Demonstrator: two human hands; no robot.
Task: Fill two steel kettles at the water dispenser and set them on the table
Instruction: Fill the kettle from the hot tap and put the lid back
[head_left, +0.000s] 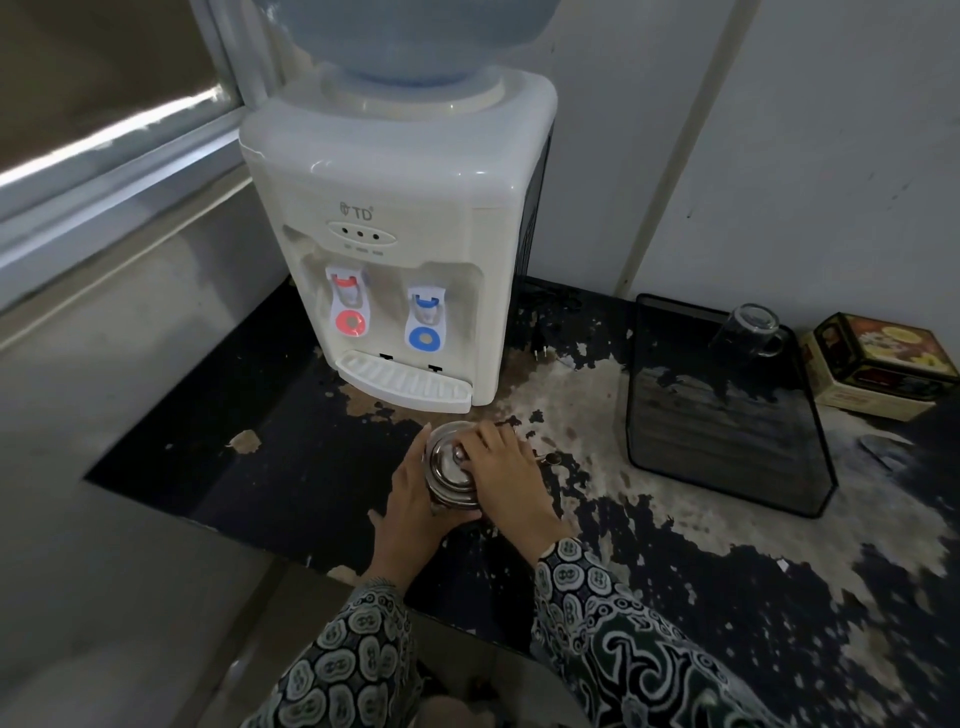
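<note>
Your right fingers (480, 441) pinch the lid knob of the steel kettle (451, 470) while your left hand (413, 506) wraps its side. It stands on the table (270, 467), at six o'clock from the dispenser (395, 249). Steady the body and lift the lid straight; the tray (727, 441) at three o'clock sits well apart.

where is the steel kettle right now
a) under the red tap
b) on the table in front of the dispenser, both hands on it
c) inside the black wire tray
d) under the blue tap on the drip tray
b: the steel kettle sits on the table short of the dispenser drip tray, with the left hand round its side and the right hand on its lid.
</note>
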